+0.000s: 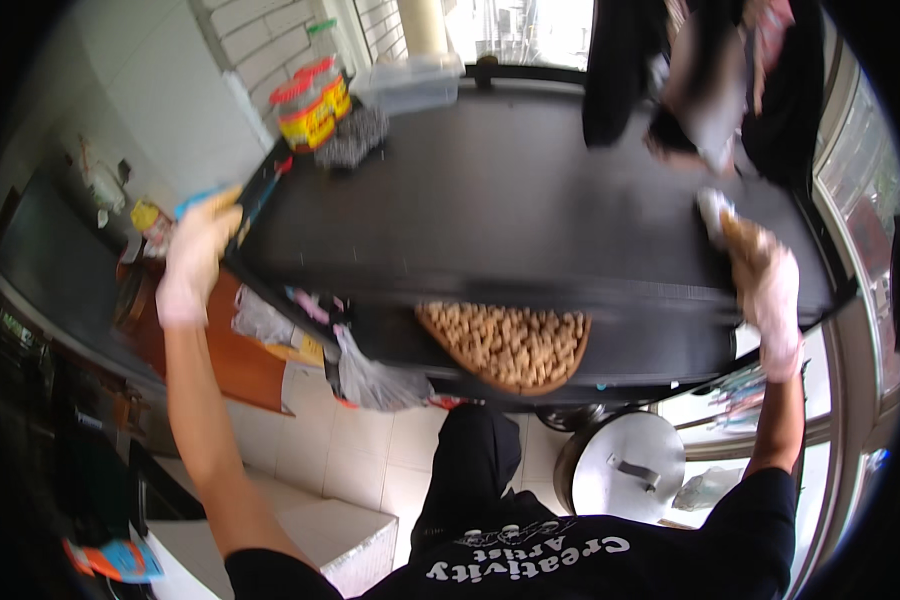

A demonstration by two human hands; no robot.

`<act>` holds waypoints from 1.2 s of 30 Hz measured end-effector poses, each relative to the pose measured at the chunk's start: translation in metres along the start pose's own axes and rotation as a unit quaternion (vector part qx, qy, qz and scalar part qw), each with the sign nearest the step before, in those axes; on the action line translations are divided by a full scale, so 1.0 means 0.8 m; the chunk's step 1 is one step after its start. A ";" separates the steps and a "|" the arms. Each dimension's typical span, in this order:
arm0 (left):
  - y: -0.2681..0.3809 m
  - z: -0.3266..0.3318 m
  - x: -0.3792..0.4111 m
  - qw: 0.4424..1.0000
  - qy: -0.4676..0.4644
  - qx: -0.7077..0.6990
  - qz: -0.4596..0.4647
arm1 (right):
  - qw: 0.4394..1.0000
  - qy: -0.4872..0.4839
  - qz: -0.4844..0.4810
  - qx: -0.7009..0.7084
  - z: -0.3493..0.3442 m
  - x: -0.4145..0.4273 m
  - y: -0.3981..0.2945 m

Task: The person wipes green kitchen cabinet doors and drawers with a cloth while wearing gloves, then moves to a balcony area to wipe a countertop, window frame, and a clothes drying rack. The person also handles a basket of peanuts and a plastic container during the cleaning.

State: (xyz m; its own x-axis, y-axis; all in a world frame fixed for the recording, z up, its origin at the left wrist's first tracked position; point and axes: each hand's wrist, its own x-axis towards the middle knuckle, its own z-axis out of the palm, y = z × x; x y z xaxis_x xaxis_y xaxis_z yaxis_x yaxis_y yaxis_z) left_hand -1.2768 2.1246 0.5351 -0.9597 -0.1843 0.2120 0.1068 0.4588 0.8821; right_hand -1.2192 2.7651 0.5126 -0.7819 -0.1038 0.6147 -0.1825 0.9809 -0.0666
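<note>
My left hand, in a pale translucent glove, is at the left edge of a black-topped table. A small blue thing shows at its fingers; blur hides whether the hand holds it or grips the table edge. Over the table's right side, my gloved right hand is closed on a white crumpled wad, perhaps a cloth. Below the table's front edge, a round tray of light-brown, nut-like pieces is half hidden by the tabletop.
Red-lidded jars, a grey fuzzy cloth and a clear plastic box stand at the back left. Dark garments hang over the back right. A plastic bag hangs in front; a lidded metal pot is on the floor.
</note>
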 end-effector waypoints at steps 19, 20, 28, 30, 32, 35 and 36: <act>0.042 0.011 -0.022 0.968 0.046 0.245 0.016 | 0.977 -0.072 0.136 0.150 -0.020 0.012 -0.011; 0.039 0.010 -0.023 0.969 0.046 0.240 0.023 | 0.981 -0.070 0.126 0.128 -0.022 0.018 -0.015; 0.050 0.014 -0.021 0.968 0.038 0.246 0.029 | 0.846 -0.238 0.271 0.392 -0.053 0.062 -0.189; 0.047 0.013 -0.022 0.968 0.040 0.247 0.028 | 0.688 -0.261 0.391 0.553 -0.038 0.111 -0.248; 0.041 0.012 -0.025 0.965 0.046 0.258 0.029 | 0.621 -0.264 0.398 0.622 -0.022 0.167 -0.287; 0.043 0.010 -0.026 0.963 0.059 0.263 0.016 | 0.587 -0.259 0.393 0.659 -0.014 0.273 -0.316; 0.044 0.010 -0.027 0.960 0.064 0.271 0.016 | 0.559 -0.207 0.420 0.684 -0.006 0.304 -0.320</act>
State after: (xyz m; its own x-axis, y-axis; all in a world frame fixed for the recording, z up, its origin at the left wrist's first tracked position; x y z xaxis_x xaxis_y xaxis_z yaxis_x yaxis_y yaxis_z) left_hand -1.2547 2.1518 0.5584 -0.9147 -0.2516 0.3162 -0.0485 0.8452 0.5323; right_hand -1.3593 2.4894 0.6831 -0.9536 -0.0078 -0.3010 0.2891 -0.3028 -0.9081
